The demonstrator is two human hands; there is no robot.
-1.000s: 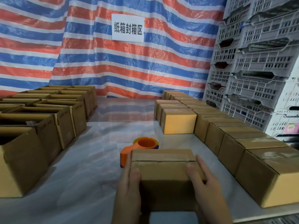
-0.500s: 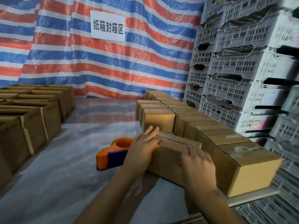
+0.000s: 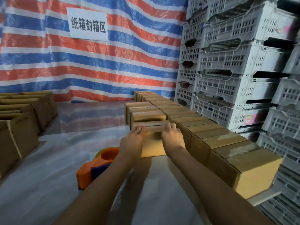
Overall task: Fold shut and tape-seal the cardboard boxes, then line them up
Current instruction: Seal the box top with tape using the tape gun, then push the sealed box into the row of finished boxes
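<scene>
A closed cardboard box point(image 3: 153, 146) sits on the plastic-covered table point(image 3: 48, 184), at the near end of a short row of sealed boxes point(image 3: 145, 113). My left hand point(image 3: 132, 141) holds its left part and my right hand point(image 3: 172, 138) its right part. Both palms lie against the near face and the fingers bend over its top edge. Directly right of it runs a long row of sealed boxes point(image 3: 219, 140), up to the table's front corner. An orange and blue tape dispenser point(image 3: 97, 166) lies on the table under my left forearm.
Several open-topped cardboard boxes point(image 3: 19, 127) stand along the table's left side. Grey plastic crates point(image 3: 235, 62) are stacked high just right of the long row. A striped tarp with a white sign point(image 3: 88, 25) hangs behind the table.
The box went from the near table edge away from me and to the right, and now sits against the short row. My hands shifted from its sides to its near face and top edge.
</scene>
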